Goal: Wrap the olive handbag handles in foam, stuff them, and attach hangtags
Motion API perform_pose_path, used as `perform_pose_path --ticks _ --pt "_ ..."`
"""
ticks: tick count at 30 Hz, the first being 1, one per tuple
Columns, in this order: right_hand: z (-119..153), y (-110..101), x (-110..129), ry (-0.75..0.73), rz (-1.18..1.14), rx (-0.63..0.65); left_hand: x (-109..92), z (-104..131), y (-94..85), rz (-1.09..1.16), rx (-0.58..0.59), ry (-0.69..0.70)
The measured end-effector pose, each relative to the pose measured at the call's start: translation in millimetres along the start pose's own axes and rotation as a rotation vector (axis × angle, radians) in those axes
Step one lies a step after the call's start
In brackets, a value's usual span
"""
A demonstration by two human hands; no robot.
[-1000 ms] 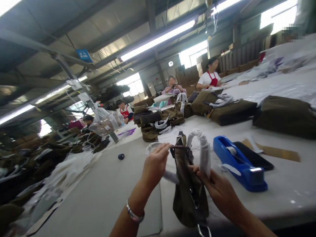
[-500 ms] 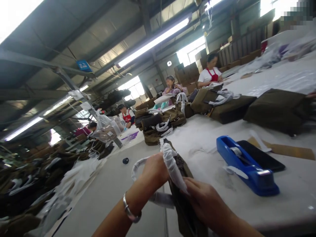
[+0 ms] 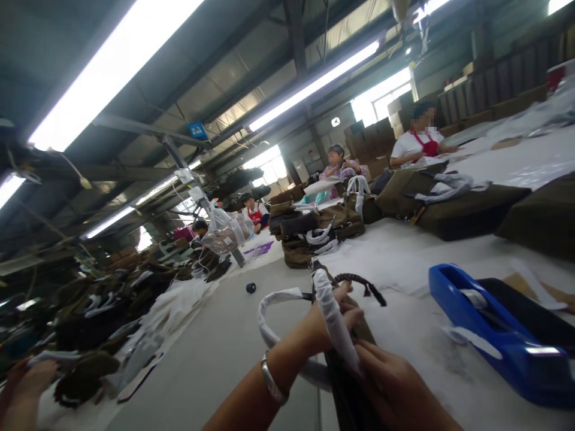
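Observation:
A dark olive bag [image 3: 344,383] stands on edge in front of me, its two handles wrapped in white material. My left hand [image 3: 330,320], with a silver bangle on the wrist, reaches through the loop of the wrapped handle [image 3: 331,308]; its fingers are bent and apart by a dark braided cord [image 3: 362,280], and I see no clear grip. My right hand [image 3: 390,383] is closed on the bag's near side, beside the lower end of that handle. The second wrapped handle [image 3: 265,314] curves out to the left.
A blue tape dispenser [image 3: 498,341] sits at the right beside a dark flat object [image 3: 530,308]. Olive bags [image 3: 323,230] lie stacked ahead. Another person's hand [image 3: 38,377] is at the lower left, near piled bags. Several people are farther back.
My left hand has moved through the handle loop to the bag's right side, and the braided cord now shows. The view has swung left. Another person's hand has appeared at the lower left.

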State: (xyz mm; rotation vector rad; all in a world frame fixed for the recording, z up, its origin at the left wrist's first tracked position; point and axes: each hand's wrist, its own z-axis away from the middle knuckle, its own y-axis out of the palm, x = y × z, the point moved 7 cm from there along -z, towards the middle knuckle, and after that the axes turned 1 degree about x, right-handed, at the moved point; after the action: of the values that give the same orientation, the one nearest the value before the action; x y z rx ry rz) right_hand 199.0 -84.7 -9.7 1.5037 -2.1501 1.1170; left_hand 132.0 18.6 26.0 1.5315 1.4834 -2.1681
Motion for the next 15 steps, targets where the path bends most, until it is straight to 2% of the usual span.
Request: perform_pose_path --ticks 2,4,7,9,11,12,13,14,15 --pt "2.6 0.3 0.0 -0.007 0.034 -0.011 -8.8 5.7 2.6 -0.014 0.056 0.022" --pt "6.2 0.4 -1.6 -0.015 0.024 -0.031 -24.8 15.1 -1.4 -0.070 0.053 0.041" --pt "11.9 -0.8 -11.6 0.039 -0.066 -0.070 -55.0 38.8 -16.2 -0.252 -0.121 0.125" --pt "15.0 -4.6 -23.9 0.141 -0.116 -0.125 -72.2 63.3 -20.4 -0.340 -0.272 0.257" --pt "17.6 -10.2 -38.0 0.268 -0.142 -0.192 -78.8 94.9 -19.9 -0.366 -0.468 0.444" --pt "18.3 -12.4 -44.2 0.320 -0.149 -0.208 -75.0 112.9 -20.7 -0.360 -0.616 0.525" --pt "18.5 -13.8 -49.5 0.358 -0.155 -0.211 -65.1 131.3 -22.5 -0.344 -0.797 0.578" --pt "18.3 -14.3 -53.8 0.379 -0.162 -0.199 -47.3 149.4 -26.2 -0.299 -1.016 0.571" --pt "18.2 -14.7 -57.8 0.391 -0.171 -0.189 -22.6 164.3 -29.2 -0.219 -1.214 0.509"
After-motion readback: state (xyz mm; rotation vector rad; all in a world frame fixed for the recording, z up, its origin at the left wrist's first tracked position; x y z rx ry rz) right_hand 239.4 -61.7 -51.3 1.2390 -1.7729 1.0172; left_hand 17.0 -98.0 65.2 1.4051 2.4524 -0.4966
